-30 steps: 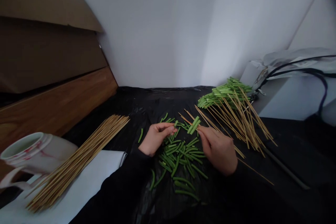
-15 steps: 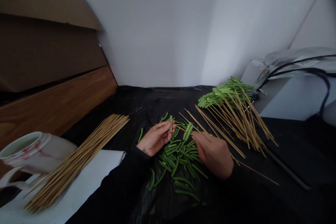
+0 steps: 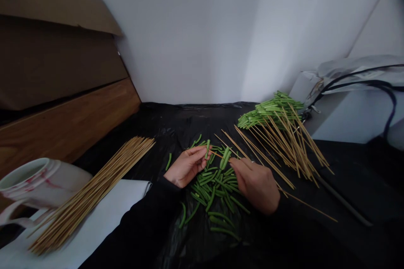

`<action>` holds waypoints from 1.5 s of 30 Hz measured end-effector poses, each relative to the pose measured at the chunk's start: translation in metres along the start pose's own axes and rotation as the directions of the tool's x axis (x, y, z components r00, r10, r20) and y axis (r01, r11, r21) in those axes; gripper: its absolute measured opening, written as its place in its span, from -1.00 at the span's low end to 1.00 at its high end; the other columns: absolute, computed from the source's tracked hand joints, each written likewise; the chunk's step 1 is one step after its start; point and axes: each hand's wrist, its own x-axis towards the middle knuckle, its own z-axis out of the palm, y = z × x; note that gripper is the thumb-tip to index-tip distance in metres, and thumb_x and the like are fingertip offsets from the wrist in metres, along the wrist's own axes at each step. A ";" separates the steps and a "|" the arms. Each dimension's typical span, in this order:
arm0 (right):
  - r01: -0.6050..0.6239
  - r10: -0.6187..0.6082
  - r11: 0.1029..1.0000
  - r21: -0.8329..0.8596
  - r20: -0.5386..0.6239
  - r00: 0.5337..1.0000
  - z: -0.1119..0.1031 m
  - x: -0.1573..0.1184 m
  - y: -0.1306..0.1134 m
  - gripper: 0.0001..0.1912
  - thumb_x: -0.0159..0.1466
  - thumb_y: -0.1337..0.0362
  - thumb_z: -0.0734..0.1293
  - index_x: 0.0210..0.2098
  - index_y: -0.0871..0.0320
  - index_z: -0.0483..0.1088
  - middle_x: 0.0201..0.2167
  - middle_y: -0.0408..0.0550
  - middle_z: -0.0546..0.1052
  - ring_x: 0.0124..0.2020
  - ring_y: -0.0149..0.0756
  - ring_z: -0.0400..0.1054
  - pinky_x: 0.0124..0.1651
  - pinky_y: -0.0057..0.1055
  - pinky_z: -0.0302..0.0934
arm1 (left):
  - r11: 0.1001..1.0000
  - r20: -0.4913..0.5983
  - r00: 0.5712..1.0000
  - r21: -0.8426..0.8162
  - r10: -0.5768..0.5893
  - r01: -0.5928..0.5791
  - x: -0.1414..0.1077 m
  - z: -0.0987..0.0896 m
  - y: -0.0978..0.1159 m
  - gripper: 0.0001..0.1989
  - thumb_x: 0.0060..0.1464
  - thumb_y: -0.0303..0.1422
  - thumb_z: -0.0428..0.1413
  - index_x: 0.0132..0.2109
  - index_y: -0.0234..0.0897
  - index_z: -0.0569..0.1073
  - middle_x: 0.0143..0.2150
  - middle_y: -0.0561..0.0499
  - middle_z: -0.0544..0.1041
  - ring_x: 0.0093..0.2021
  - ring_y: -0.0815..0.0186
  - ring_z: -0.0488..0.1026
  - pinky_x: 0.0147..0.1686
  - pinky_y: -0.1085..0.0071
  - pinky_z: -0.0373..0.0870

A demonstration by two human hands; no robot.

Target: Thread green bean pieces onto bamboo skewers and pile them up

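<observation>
My left hand [image 3: 190, 165] pinches a short upright piece of green bean [image 3: 207, 149] between thumb and fingers. Closed around a thin wooden skewer [image 3: 216, 153], my right hand [image 3: 257, 183] holds it so that its tip meets the bean piece in the left. A few bean pieces [image 3: 225, 158] sit side by side on the skewer, just ahead of the right fingers. The skewer's long end [image 3: 311, 205] sticks out behind the right hand. Beneath both hands lies a loose pile of cut green beans [image 3: 217, 189] on black plastic sheeting [image 3: 186, 119].
A bundle of bare skewers [image 3: 94, 193] rests at left on a white sheet [image 3: 110, 214], against a tipped mug [image 3: 53, 180]. Threaded bean skewers [image 3: 271, 109] are stacked back right, their sticks [image 3: 287, 147] pointing toward me. Cardboard [image 3: 57, 59] stands at left; black cables [image 3: 362, 82] hang at right.
The bean piece in my left hand has shifted slightly right and now meets the skewer tip. The right hand has stayed almost in place.
</observation>
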 end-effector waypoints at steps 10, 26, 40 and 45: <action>-0.019 0.018 1.000 0.013 0.026 1.000 0.001 -0.001 0.000 -0.74 0.34 0.38 0.11 -0.15 0.19 0.41 -0.44 -0.10 0.45 -0.41 -0.38 0.31 -0.34 -0.43 0.03 | 0.998 -0.066 0.996 0.046 0.056 -0.053 0.002 -0.002 -0.002 -0.77 -0.18 -0.45 0.35 -0.28 -0.40 0.60 -0.32 -0.04 0.57 -0.38 0.49 0.44 -0.42 0.63 0.35; -0.005 0.005 0.999 0.042 -0.001 1.000 0.004 -0.003 -0.002 -0.78 0.31 0.42 0.13 -0.22 0.20 0.40 -0.47 -0.12 0.43 -0.43 -0.37 0.31 -0.34 -0.41 0.03 | 0.990 -0.023 0.997 0.125 0.074 -0.070 0.001 -0.001 -0.005 -0.77 -0.21 -0.39 0.37 -0.32 -0.39 0.60 -0.36 -0.03 0.55 -0.38 0.48 0.39 -0.37 0.56 0.27; -0.030 0.029 0.996 0.088 0.009 1.000 0.005 -0.004 -0.004 -0.77 0.32 0.43 0.11 -0.35 0.18 0.36 -0.50 -0.12 0.42 -0.42 -0.39 0.32 -0.32 -0.44 0.03 | 0.980 0.016 0.997 0.184 0.078 -0.080 -0.001 0.001 -0.007 -0.73 -0.21 -0.33 0.37 -0.31 -0.36 0.60 -0.33 -0.04 0.56 -0.36 0.46 0.40 -0.31 0.50 0.26; -0.041 0.040 0.994 0.099 0.014 0.999 0.006 -0.004 -0.005 -0.75 0.32 0.44 0.09 -0.35 0.18 0.36 -0.51 -0.13 0.42 -0.46 -0.41 0.31 -0.36 -0.43 0.00 | 0.983 0.045 0.996 0.168 0.074 -0.080 -0.001 0.000 -0.007 -0.75 -0.20 -0.34 0.36 -0.31 -0.37 0.59 -0.35 -0.04 0.56 -0.34 0.44 0.40 -0.29 0.49 0.27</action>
